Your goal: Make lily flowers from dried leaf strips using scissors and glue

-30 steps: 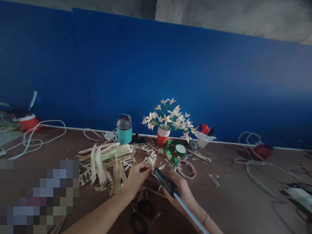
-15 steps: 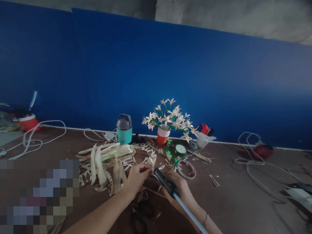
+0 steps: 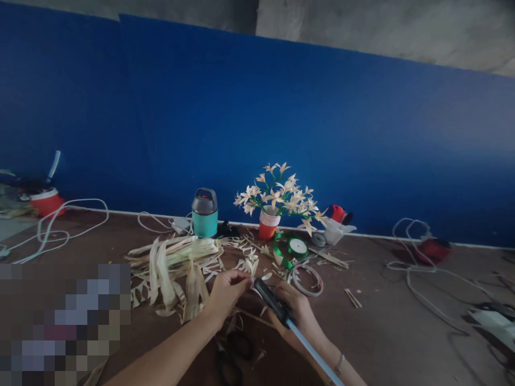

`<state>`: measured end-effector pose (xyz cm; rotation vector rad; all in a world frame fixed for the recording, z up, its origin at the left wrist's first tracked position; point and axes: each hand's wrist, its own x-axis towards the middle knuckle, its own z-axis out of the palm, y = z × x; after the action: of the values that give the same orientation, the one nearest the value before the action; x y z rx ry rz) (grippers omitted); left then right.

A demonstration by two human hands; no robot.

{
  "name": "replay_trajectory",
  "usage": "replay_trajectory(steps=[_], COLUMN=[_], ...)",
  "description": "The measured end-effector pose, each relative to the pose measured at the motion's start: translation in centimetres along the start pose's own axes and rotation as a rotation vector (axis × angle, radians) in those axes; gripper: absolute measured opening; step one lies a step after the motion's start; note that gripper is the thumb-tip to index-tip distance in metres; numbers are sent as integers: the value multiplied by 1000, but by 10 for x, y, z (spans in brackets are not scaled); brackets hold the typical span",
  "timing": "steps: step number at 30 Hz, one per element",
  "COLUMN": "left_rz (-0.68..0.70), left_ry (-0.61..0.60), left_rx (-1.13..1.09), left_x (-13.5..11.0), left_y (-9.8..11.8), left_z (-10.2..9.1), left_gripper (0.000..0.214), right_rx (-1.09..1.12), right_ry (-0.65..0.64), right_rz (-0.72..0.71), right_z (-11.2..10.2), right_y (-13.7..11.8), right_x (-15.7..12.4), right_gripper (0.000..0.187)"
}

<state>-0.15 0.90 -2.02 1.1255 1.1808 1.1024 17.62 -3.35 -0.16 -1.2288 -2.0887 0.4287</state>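
Note:
My right hand (image 3: pixel 298 308) is wrapped round a black hot glue gun (image 3: pixel 273 302), with a long translucent glue stick (image 3: pixel 309 348) running out of its back toward me. The gun's front end reaches my left hand (image 3: pixel 229 292). There the fingers are pinched together on something too small and hidden to make out. Pale dried husks (image 3: pixel 173 268) lie in a heap beyond the left hand, and cut petal-shaped pieces (image 3: pixel 249 264) are scattered just ahead of both hands. Black-handled scissors (image 3: pixel 241 344) rest on the dark table below, between my forearms.
Pale flowers (image 3: pixel 293 201) on green stems stand in a red paper cup (image 3: pixel 267 228). Around it are a teal jar (image 3: pixel 205 222), a green ribbon roll (image 3: pixel 298 247), a coil of wire (image 3: pixel 308 280) and a white plastic cup (image 3: pixel 333 231). White cables (image 3: pixel 410 273) trail at right. A blue partition (image 3: pixel 241 107) rises behind.

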Motion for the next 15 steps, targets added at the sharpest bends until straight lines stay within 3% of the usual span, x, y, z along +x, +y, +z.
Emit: replay_trajectory(steps=[15], left_rz=[2], left_ry=[-2], left_rx=[-17], left_x=[-3], left_y=[4], left_z=[1], left_gripper=[19], right_rx=[2], right_ry=[2], right_rz=[5], right_z=[-2], right_y=[0], right_x=[0], right_gripper=[10])
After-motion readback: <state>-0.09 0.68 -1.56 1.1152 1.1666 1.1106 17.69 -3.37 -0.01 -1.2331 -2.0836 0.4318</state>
